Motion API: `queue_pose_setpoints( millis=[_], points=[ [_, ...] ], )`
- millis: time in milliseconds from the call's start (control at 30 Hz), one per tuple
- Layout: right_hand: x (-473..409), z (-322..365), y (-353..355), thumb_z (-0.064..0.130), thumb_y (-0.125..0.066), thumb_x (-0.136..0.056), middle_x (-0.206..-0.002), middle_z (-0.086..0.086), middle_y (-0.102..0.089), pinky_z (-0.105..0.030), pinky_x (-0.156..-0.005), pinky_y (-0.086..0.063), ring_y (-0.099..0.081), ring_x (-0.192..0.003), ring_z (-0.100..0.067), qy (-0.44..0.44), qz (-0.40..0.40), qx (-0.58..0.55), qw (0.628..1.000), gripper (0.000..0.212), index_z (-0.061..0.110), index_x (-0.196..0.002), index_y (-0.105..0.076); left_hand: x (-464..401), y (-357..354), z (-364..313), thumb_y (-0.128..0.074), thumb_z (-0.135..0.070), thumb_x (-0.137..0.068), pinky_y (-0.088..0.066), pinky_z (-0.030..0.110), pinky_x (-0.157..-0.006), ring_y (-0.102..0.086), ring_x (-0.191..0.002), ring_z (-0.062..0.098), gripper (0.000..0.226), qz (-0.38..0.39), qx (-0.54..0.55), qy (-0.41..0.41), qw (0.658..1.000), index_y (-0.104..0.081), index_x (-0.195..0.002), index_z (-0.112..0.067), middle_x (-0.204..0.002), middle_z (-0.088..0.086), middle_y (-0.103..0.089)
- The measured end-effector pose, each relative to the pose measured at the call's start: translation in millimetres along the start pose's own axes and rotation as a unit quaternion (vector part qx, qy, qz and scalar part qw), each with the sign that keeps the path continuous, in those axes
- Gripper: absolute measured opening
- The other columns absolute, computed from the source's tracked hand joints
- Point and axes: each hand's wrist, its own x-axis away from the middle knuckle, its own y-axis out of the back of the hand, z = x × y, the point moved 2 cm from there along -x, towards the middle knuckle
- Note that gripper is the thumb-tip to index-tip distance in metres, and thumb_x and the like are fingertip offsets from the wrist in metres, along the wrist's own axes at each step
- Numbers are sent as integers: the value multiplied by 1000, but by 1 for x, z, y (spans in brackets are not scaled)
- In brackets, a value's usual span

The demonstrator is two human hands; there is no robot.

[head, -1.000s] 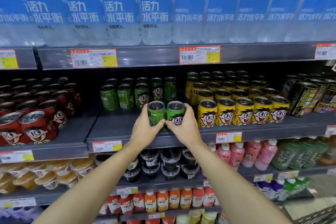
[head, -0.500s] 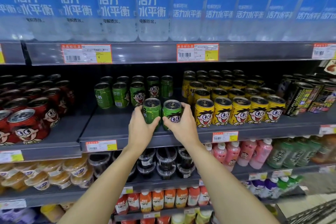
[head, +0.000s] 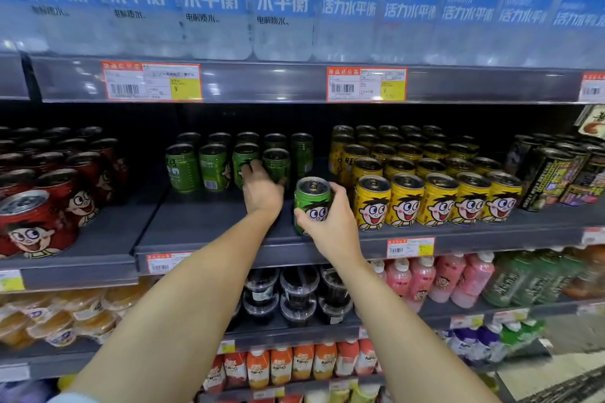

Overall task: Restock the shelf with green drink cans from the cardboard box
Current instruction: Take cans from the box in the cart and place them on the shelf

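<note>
Since half a second earlier, the left hand had pushed its green can back against the rear green cans, fingers curled round it. Right hand gripped the front green can upright near the shelf edge, beside yellow cans.

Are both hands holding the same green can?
No: the right hand grips the front green can, while the left hand reaches to the back green cans.
</note>
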Motion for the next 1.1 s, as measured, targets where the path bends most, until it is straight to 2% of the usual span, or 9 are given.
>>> queue_pose_setpoints(
  millis=[133, 333, 600, 733, 867, 1000, 1100],
  points=[
    [0, -1, -1, 42, -78, -78, -130, 3, -53, -26, -90, -48, -56, -113, -13, 4, -5, -2, 1000, 76, 22, -139, -37, -9, -7, 1, -75, -22, -82, -41, 45, -98, -47, -123, 40, 61, -7, -1, 10, 1000, -42, -129, -2, -137, 20, -42],
    [0, -2, -2, 45, -78, -78, -132, 2, -53, -26, -90, -48, -56, -115, -15, 15, -14, 15, 1000, 79, 21, -141, -36, -11, -16, -2, -71, -23, -85, -47, 45, -85, -44, -123, 36, 56, -31, -27, 1, 999, -42, -128, -3, -135, 17, -41],
    [1, -2, -4, 46, -77, -77, -134, 1, -53, -36, -95, -50, -56, -118, -18, 24, -28, 30, 999, 80, 20, -141, -37, -12, -18, -5, -70, -26, -85, -47, 46, -84, -43, -126, 33, 55, -34, -58, 10, 998, -43, -129, -5, -136, 14, -41],
    [2, 0, -3, 44, -77, -78, -134, 2, -52, -34, -95, -49, -54, -118, -16, 13, -18, 26, 999, 80, 21, -142, -35, -20, -12, -13, -73, -25, -82, -48, 46, -86, -45, -126, 34, 60, 0, -63, 45, 997, -41, -130, -7, -139, 13, -40],
    [0, 2, -4, 42, -77, -78, -133, 3, -52, -37, -96, -50, -55, -118, -16, -9, -6, 11, 1000, 78, 23, -141, -35, -27, -6, -20, -75, -24, -81, -48, 47, -89, -47, -126, 37, 68, 33, -111, 64, 991, -36, -134, -8, -141, 14, -40],
    [-1, 2, -2, 42, -79, -77, -131, 3, -53, -35, -95, -49, -56, -116, -16, -16, 15, -3, 1000, 76, 24, -138, -36, -24, 4, -14, -69, -34, -85, -48, 44, -88, -53, -120, 36, 62, 43, -158, 27, 986, -40, -134, -9, -136, 14, -48],
    [-2, 3, 1, 40, -81, -77, -129, 3, -54, -29, -92, -47, -56, -113, -14, -18, 24, -3, 1000, 75, 24, -135, -37, -15, 22, 0, -62, -43, -87, -50, 39, -87, -58, -113, 35, 52, 99, -186, -12, 977, -49, -128, -14, -128, 13, -57]
  ],
)
